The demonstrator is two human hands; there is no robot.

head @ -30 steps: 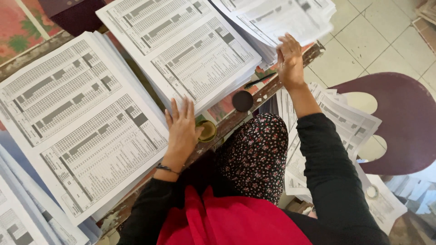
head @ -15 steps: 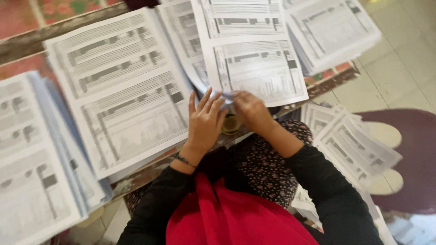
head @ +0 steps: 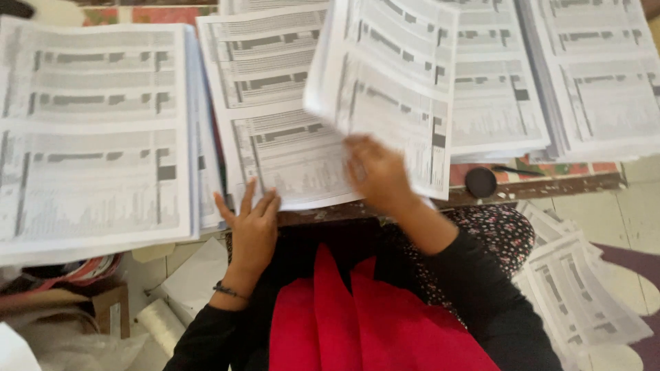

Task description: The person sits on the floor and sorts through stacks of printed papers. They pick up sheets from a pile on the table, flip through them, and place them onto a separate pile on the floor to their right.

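Head view: right hand [head: 377, 172] lifts sheet [head: 385, 89]; left hand [head: 253, 227] presses stack [head: 275, 110] edge.

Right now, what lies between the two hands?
In the head view, only the middle printed stack lies between the left hand and the right hand, which lifts a sheet.

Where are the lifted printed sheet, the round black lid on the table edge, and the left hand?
Lifted printed sheet [head: 388, 89], head view, middle of the page.
Round black lid [head: 480, 183], head view, centre of its top.
Left hand [head: 253, 230], head view, back of the hand, fingers on the middle stack [head: 275, 89].
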